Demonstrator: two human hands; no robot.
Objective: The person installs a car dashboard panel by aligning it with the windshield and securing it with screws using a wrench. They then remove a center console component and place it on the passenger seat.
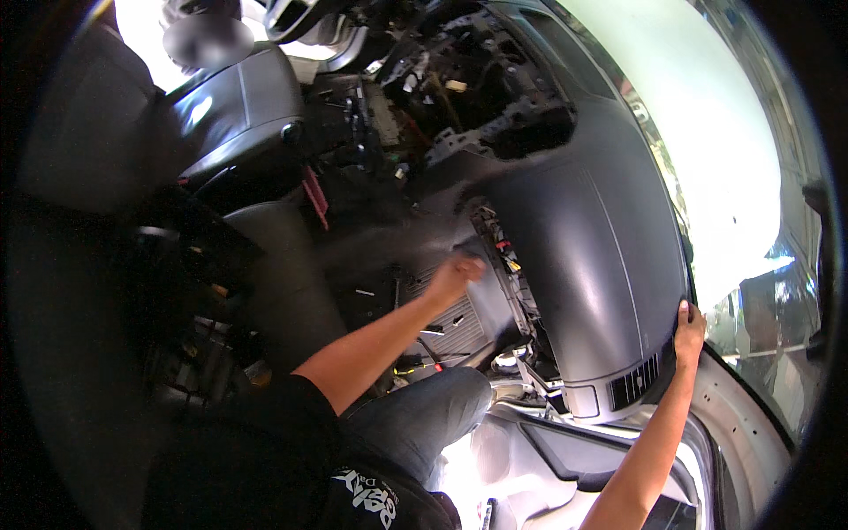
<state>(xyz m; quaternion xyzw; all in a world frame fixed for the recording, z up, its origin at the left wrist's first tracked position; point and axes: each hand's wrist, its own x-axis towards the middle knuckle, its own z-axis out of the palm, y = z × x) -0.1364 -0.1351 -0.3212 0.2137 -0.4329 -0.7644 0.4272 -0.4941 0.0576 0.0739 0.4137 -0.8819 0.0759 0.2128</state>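
A dark grey car dashboard (583, 256) stretches along the right, with an air vent (634, 383) at its near end. My right hand (689, 336) grips the dashboard's windshield-side edge, the thumb on top and the other fingers partly hidden. Over the passenger footwell, my left hand (458, 270) is closed with fingers curled, slightly smeared. Whether anything is inside it does not show. Just beside that hand runs an open gap under the dashboard, where a metal bracket and wiring (507, 254) are exposed.
A ribbed floor mat (455, 320) carries loose tools and small parts. Farther off is the stripped centre dashboard opening (468, 84). Seats (234, 110) stand to the left, and an open door (548, 455) lies near. The windshield (751, 203) borders the right. A person (199, 31) is at the far left.
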